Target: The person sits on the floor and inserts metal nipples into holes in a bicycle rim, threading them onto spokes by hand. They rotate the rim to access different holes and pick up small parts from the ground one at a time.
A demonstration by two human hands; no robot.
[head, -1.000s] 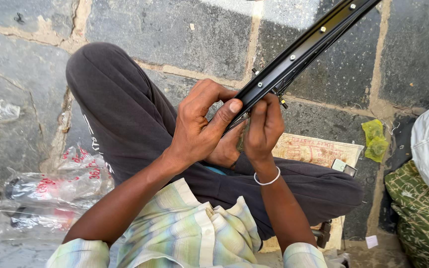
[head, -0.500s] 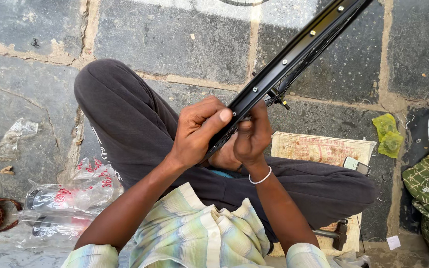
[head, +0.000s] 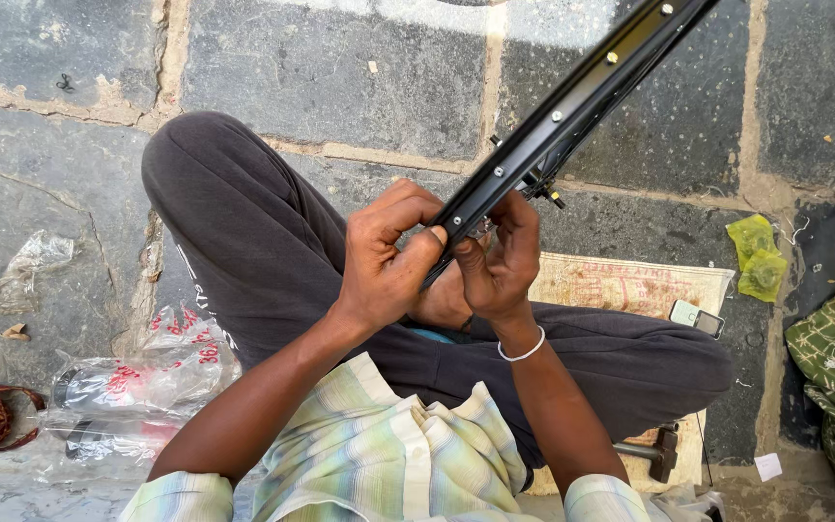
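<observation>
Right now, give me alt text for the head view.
Both hands, left hand and right hand, grip a black metal wheel rim above crossed legs in dark trousers; a clear plastic bag lies on the stone paving.

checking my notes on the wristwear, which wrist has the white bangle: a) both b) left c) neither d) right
d, the white bangle sits on the right wrist just below the right hand; the wrist of the left hand is bare, and both hands grip the black rim.
</observation>
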